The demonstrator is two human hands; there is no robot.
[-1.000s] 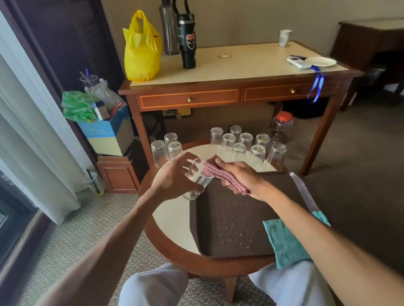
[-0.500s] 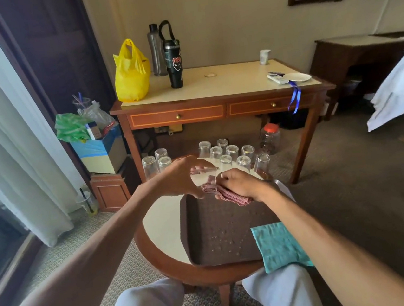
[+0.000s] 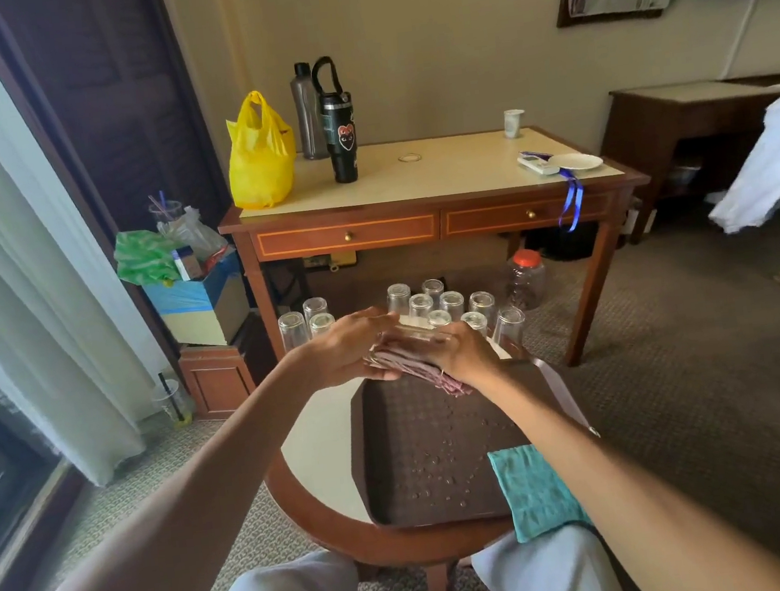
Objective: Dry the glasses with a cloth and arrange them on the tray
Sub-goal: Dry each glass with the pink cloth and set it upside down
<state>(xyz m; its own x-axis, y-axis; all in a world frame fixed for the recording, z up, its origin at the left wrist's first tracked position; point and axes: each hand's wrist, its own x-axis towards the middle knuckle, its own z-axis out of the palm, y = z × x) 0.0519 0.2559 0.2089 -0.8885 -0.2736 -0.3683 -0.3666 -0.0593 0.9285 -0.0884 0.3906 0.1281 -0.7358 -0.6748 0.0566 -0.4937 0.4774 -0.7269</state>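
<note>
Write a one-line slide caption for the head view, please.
Left hand holds a glass near the brown tray while the right hand holds a pink cloth against it.

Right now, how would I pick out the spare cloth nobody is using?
Find the round table in front of the person, then the brown tray on it. The teal cloth drapes over the tray's near right corner, lying idle, unlike the pink cloth gripped in the right hand.
</note>
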